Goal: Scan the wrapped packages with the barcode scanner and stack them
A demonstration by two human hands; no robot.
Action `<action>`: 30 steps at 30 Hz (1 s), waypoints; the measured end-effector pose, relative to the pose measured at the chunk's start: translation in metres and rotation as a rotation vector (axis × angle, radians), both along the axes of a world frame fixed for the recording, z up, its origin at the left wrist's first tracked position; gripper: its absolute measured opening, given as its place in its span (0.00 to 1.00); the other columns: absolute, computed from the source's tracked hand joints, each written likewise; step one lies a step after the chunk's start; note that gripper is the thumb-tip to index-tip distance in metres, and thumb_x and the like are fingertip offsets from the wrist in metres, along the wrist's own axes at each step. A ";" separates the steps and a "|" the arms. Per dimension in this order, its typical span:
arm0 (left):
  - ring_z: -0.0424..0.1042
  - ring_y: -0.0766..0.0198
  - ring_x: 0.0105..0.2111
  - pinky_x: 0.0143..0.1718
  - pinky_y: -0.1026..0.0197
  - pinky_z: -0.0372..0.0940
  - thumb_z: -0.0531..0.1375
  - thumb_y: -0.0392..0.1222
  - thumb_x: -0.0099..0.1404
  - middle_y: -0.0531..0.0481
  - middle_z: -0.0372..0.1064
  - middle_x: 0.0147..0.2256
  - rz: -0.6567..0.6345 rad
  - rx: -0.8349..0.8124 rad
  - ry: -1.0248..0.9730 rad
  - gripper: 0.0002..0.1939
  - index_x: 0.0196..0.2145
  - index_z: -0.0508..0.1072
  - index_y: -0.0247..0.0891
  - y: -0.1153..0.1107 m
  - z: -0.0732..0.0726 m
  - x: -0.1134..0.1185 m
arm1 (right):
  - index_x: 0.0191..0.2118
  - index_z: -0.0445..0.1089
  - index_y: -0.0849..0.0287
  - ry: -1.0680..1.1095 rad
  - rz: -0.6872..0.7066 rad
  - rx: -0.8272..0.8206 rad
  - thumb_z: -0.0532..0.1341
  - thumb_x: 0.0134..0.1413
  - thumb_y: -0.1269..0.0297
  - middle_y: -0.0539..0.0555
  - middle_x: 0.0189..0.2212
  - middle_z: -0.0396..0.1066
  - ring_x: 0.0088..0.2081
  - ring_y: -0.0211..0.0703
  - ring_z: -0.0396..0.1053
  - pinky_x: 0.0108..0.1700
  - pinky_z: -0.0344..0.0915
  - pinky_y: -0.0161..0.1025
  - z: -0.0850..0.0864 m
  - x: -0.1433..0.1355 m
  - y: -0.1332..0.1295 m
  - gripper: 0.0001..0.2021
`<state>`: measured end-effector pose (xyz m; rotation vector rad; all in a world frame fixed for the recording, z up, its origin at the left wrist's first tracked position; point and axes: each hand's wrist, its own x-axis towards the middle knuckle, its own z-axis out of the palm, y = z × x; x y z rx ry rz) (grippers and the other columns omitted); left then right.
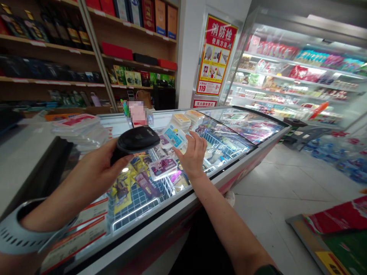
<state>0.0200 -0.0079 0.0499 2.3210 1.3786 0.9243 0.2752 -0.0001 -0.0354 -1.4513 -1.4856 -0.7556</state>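
My left hand (pixel 99 172) is wrapped round the handle of a black handheld scanner (pixel 139 138), whose head points right, over the freezer's glass top. My right hand (pixel 193 154) grips a small clear plastic box with a blue and white label (pixel 174 135), tilted just above the glass. Between and below the hands, a clear box with a purple label (pixel 163 167) lies on the glass. Beyond my right hand stand stacks of clear boxes with yellow-orange labels (pixel 181 119). More stacked boxes with red labels (pixel 82 121) sit behind my left hand.
The chest freezer (pixel 229 168) holds wire baskets of packaged goods. Shelves with bottles and boxes (pixel 132 23) stand behind it. At the right are a lit refrigerated display (pixel 292 80), water bottles (pixel 341 152) and a red and green carton (pixel 338 229). A pixelated item (pixel 137 113) stands behind the scanner.
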 end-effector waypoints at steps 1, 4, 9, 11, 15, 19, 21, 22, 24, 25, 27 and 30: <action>0.74 0.51 0.40 0.40 0.55 0.64 0.52 0.59 0.60 0.49 0.75 0.42 -0.006 0.002 0.002 0.29 0.54 0.68 0.42 -0.002 0.000 0.001 | 0.53 0.64 0.64 -0.004 -0.007 0.006 0.62 0.60 0.49 0.69 0.55 0.67 0.60 0.55 0.61 0.65 0.50 0.57 -0.001 0.001 0.000 0.25; 0.74 0.51 0.39 0.40 0.54 0.64 0.52 0.58 0.60 0.50 0.75 0.41 -0.007 0.011 0.025 0.28 0.53 0.69 0.43 -0.004 0.000 0.002 | 0.53 0.64 0.65 -0.004 -0.027 0.014 0.60 0.62 0.50 0.69 0.54 0.67 0.59 0.55 0.62 0.64 0.51 0.56 -0.003 0.003 -0.001 0.24; 0.74 0.49 0.42 0.43 0.51 0.65 0.52 0.59 0.60 0.48 0.75 0.42 -0.021 -0.033 0.060 0.27 0.52 0.68 0.44 -0.003 -0.006 0.001 | 0.53 0.65 0.66 0.005 -0.034 0.010 0.61 0.61 0.48 0.69 0.54 0.68 0.59 0.55 0.62 0.64 0.51 0.55 -0.004 0.004 -0.001 0.25; 0.74 0.49 0.42 0.44 0.50 0.65 0.51 0.60 0.59 0.48 0.75 0.41 -0.015 -0.048 0.072 0.28 0.52 0.67 0.44 -0.002 -0.007 0.001 | 0.53 0.65 0.66 0.017 -0.035 -0.017 0.61 0.61 0.48 0.69 0.55 0.67 0.59 0.55 0.61 0.64 0.52 0.55 -0.003 0.004 -0.001 0.25; 0.74 0.49 0.41 0.43 0.50 0.65 0.51 0.61 0.58 0.48 0.75 0.41 -0.005 -0.054 0.091 0.29 0.52 0.67 0.44 -0.003 -0.007 0.003 | 0.54 0.65 0.65 0.035 -0.037 -0.071 0.60 0.61 0.48 0.69 0.55 0.67 0.60 0.55 0.61 0.64 0.51 0.56 -0.002 0.004 -0.003 0.25; 0.73 0.49 0.40 0.42 0.51 0.65 0.50 0.60 0.57 0.48 0.75 0.40 -0.018 -0.048 0.086 0.28 0.50 0.68 0.43 -0.005 -0.003 0.005 | 0.54 0.65 0.65 0.038 -0.028 -0.074 0.61 0.60 0.48 0.69 0.55 0.67 0.60 0.55 0.61 0.64 0.51 0.56 -0.002 0.003 -0.003 0.26; 0.73 0.50 0.39 0.40 0.51 0.65 0.50 0.61 0.57 0.48 0.74 0.38 -0.020 -0.046 0.088 0.28 0.48 0.68 0.42 -0.006 -0.001 0.006 | 0.54 0.65 0.65 0.045 -0.025 -0.076 0.62 0.60 0.48 0.70 0.55 0.67 0.60 0.56 0.61 0.64 0.52 0.57 -0.002 0.003 -0.003 0.26; 0.73 0.50 0.38 0.40 0.52 0.65 0.50 0.61 0.57 0.48 0.74 0.38 -0.020 -0.046 0.090 0.28 0.47 0.68 0.42 -0.006 -0.001 0.007 | 0.54 0.65 0.65 0.047 -0.026 -0.078 0.62 0.60 0.48 0.70 0.55 0.67 0.60 0.56 0.61 0.64 0.52 0.57 -0.001 0.003 -0.003 0.26; 0.73 0.50 0.37 0.38 0.52 0.64 0.50 0.62 0.56 0.48 0.74 0.36 -0.016 -0.047 0.094 0.27 0.46 0.68 0.42 -0.007 0.000 0.008 | 0.54 0.65 0.64 0.051 -0.029 -0.083 0.61 0.60 0.48 0.69 0.55 0.67 0.60 0.56 0.61 0.64 0.52 0.57 -0.001 0.003 -0.003 0.25; 0.73 0.50 0.36 0.38 0.52 0.64 0.50 0.62 0.56 0.48 0.74 0.36 -0.014 -0.048 0.096 0.27 0.46 0.68 0.42 -0.007 0.000 0.008 | 0.54 0.65 0.64 0.053 -0.029 -0.085 0.62 0.60 0.48 0.69 0.55 0.67 0.60 0.56 0.61 0.64 0.52 0.57 -0.001 0.003 -0.003 0.25; 0.73 0.50 0.37 0.39 0.51 0.64 0.50 0.62 0.56 0.47 0.73 0.36 -0.011 -0.049 0.100 0.27 0.45 0.68 0.42 -0.007 0.001 0.008 | 0.54 0.65 0.65 0.055 -0.024 -0.087 0.62 0.60 0.48 0.69 0.56 0.66 0.60 0.55 0.61 0.64 0.52 0.56 -0.001 0.003 -0.004 0.26; 0.73 0.49 0.38 0.40 0.51 0.64 0.49 0.62 0.56 0.47 0.74 0.37 -0.006 -0.051 0.103 0.28 0.46 0.68 0.41 -0.007 0.001 0.008 | 0.54 0.65 0.65 0.054 -0.022 -0.078 0.63 0.59 0.48 0.69 0.56 0.66 0.60 0.55 0.61 0.64 0.52 0.56 -0.002 0.003 -0.004 0.27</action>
